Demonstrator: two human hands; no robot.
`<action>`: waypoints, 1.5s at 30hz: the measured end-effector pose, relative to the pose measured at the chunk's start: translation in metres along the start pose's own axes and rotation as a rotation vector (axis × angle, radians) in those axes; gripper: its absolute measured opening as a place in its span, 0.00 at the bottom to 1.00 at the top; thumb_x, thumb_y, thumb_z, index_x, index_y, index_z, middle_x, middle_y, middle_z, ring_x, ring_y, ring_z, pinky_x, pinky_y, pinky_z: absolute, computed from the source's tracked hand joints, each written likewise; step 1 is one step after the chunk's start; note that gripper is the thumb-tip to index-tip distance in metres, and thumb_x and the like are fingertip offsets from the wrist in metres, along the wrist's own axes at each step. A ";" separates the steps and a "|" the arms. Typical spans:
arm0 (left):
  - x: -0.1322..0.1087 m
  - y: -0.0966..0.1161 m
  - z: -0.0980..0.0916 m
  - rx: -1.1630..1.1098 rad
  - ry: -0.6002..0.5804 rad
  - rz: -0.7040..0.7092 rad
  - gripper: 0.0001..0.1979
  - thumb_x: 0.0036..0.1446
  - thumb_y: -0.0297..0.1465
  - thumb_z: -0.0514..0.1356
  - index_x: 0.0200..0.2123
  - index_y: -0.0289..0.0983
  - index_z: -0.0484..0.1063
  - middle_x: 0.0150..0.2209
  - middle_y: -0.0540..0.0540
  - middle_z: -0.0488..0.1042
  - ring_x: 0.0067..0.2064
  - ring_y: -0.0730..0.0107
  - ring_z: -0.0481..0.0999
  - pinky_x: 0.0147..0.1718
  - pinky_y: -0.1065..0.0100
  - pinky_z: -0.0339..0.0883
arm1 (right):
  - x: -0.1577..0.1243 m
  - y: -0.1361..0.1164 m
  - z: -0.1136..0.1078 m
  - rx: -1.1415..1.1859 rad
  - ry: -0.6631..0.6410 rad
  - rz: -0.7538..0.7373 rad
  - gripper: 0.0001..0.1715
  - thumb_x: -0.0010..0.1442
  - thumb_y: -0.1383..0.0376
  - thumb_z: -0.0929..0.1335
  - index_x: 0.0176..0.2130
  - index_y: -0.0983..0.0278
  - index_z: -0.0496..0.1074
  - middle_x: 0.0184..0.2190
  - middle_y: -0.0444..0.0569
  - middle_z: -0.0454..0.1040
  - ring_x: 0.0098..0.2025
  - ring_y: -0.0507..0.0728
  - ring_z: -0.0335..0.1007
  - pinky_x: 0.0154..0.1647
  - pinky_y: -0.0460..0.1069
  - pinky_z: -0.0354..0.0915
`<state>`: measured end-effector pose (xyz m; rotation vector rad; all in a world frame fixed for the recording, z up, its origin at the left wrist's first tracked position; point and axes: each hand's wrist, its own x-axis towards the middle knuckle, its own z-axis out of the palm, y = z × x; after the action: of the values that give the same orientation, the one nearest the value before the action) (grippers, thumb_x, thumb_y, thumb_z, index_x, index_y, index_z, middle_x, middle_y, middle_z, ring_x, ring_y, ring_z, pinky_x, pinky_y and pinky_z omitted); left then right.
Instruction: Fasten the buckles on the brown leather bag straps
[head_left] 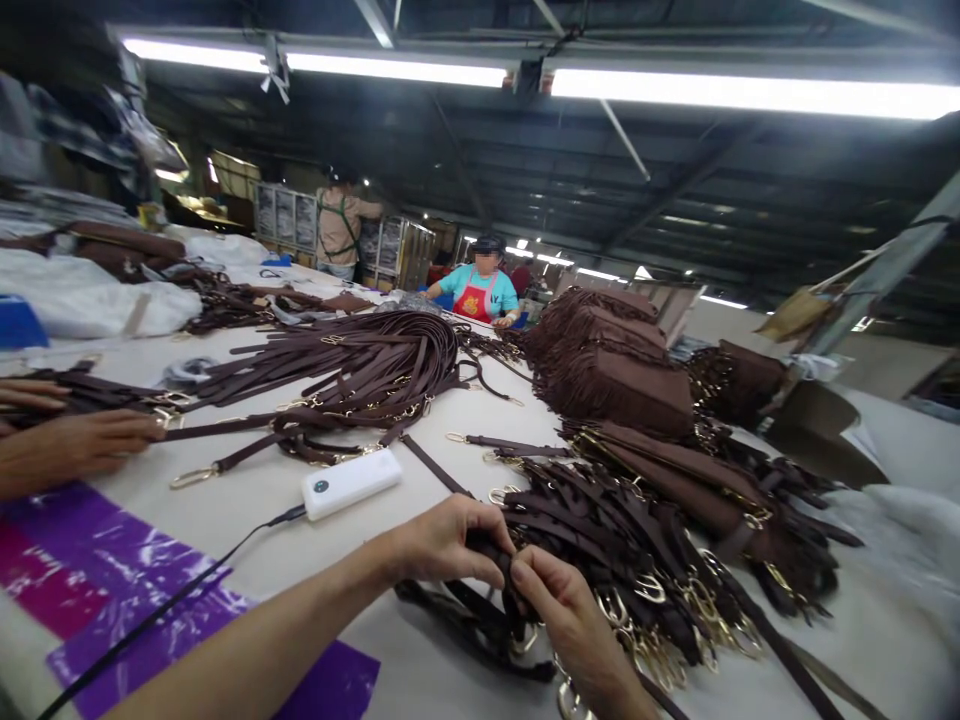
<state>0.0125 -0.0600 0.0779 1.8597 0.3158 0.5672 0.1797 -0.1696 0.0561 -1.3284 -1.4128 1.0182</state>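
Note:
My left hand [454, 545] is closed around a dark brown strap [491, 548], its thumb and fingers curled over it. Close beside it, my right hand [566, 615] pinches the same strap between thumb and fingers. Part of the strap hangs below both hands, and the fingers hide the exact spot they grip. Just right of my hands lies a heap of brown straps [600, 520] with gold-coloured metal clasps [652, 650]. A white power bank [352, 483] with a black cable rests left of my left hand.
Fringed brown bags [615, 370] are stacked at the right. A large bundle of long straps [390, 350] lies mid-table. Another person's hands [82, 445] hold a strap at the left edge. Purple plastic [127, 560] covers the near left. A person in a red apron [476, 300] sits opposite.

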 end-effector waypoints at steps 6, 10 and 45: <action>0.000 0.001 0.001 0.014 0.034 0.018 0.13 0.42 0.29 0.69 0.34 0.33 0.77 0.26 0.51 0.73 0.28 0.76 0.67 0.28 0.75 0.60 | 0.000 0.000 0.007 0.068 0.072 -0.014 0.26 0.62 0.46 0.64 0.24 0.62 0.60 0.22 0.40 0.57 0.27 0.53 0.51 0.28 0.47 0.50; 0.001 -0.004 0.004 -0.076 0.050 -0.015 0.14 0.40 0.31 0.70 0.32 0.32 0.77 0.25 0.51 0.71 0.27 0.77 0.65 0.27 0.75 0.60 | 0.000 -0.002 0.010 0.031 0.118 -0.033 0.27 0.61 0.45 0.64 0.24 0.61 0.61 0.21 0.40 0.57 0.26 0.53 0.52 0.27 0.47 0.50; -0.004 0.017 -0.025 -0.212 -0.026 -0.064 0.16 0.44 0.33 0.70 0.37 0.33 0.79 0.33 0.48 0.77 0.35 0.71 0.71 0.38 0.71 0.63 | -0.004 -0.011 -0.009 0.231 -0.216 -0.042 0.30 0.66 0.44 0.58 0.36 0.66 0.70 0.26 0.47 0.70 0.28 0.54 0.61 0.32 0.49 0.58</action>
<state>-0.0048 -0.0473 0.1001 1.6453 0.2855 0.5120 0.1855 -0.1745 0.0690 -1.0412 -1.4251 1.2855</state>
